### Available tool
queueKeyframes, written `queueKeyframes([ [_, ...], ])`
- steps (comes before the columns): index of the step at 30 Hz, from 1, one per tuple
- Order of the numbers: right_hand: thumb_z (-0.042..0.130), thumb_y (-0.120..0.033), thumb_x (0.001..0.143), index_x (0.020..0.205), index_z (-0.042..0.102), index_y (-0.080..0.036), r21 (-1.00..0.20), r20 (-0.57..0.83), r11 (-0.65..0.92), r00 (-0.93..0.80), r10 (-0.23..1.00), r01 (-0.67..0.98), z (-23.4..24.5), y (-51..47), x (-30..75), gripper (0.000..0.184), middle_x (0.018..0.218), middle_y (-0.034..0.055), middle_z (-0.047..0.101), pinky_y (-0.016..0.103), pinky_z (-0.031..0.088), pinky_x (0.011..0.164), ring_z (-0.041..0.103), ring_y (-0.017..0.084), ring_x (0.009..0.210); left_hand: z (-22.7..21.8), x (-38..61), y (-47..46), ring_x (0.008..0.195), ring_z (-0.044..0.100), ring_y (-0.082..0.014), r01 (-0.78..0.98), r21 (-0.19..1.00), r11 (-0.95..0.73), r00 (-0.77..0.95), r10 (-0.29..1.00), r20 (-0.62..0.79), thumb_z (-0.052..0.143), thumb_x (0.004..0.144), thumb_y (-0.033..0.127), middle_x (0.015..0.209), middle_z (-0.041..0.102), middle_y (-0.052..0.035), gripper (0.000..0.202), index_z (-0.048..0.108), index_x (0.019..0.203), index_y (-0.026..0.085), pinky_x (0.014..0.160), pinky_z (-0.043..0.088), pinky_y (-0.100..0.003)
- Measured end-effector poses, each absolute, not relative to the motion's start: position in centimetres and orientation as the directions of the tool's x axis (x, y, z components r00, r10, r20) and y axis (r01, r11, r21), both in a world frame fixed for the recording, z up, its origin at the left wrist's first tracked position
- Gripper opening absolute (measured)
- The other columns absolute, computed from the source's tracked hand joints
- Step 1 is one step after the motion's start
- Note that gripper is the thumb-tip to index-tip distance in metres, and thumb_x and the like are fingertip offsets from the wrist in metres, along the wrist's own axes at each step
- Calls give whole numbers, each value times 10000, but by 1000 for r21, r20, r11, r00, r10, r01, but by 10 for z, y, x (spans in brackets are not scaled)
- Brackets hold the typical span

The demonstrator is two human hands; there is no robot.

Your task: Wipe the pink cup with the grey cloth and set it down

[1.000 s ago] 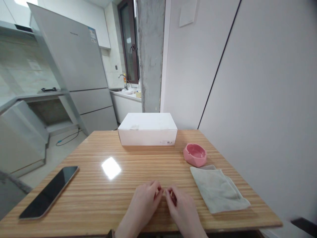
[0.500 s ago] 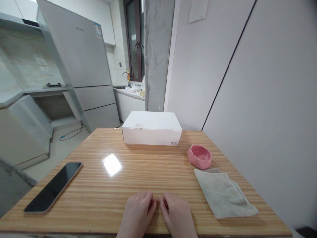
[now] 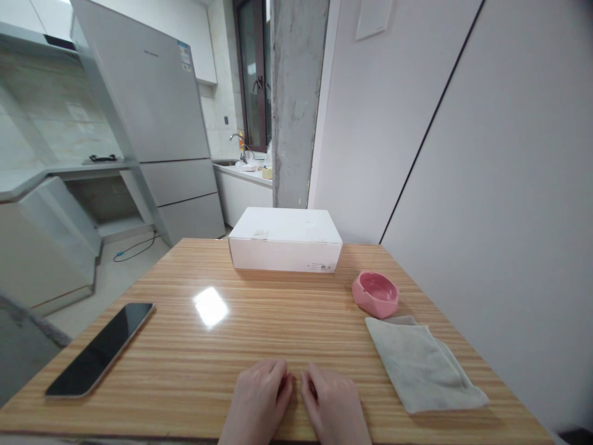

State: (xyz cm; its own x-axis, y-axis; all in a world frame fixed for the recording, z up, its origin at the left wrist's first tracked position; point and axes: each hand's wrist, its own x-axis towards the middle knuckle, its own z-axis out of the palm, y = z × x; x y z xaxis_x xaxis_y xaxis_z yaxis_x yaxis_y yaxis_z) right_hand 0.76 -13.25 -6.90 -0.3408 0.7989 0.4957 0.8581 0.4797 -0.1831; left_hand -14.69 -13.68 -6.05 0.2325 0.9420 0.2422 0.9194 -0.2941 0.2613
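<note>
Side by side at the near edge of the wooden table (image 3: 259,321), my left hand (image 3: 262,395) and my right hand (image 3: 333,398) rest with fingers curled under. Both are closed, and no object shows in either. A narrow gap separates them. To the right of my right hand lies a folded grey-green cloth (image 3: 424,368). Just behind the cloth stands a pink faceted ashtray (image 3: 376,296). A smartphone (image 3: 102,349) with a dark screen lies face up at the table's left side, well away from my left hand.
At the table's far edge sits a closed white box (image 3: 285,253). A pale wall (image 3: 509,185) runs along the right side. Beyond the table are a grey fridge (image 3: 143,99), a concrete pillar (image 3: 296,111) and a sink counter (image 3: 245,188).
My hands have drawn slightly apart, widening the gap between them. The view has shifted a little; the objects on the table stay in place.
</note>
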Motion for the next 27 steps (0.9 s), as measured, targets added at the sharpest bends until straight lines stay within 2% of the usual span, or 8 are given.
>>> queueKeyframes([
  [27, 298, -244, 952, 674, 451, -228, -195, 501, 474, -328, 801, 859, -72, -133, 8, 317, 541, -22, 577, 261, 243, 517, 556, 139, 473, -61, -147, -136, 663, 635, -187, 912, 285, -295, 228, 942, 247, 439, 861, 166, 703, 654, -2, 188, 536, 710, 220, 579, 404, -278],
])
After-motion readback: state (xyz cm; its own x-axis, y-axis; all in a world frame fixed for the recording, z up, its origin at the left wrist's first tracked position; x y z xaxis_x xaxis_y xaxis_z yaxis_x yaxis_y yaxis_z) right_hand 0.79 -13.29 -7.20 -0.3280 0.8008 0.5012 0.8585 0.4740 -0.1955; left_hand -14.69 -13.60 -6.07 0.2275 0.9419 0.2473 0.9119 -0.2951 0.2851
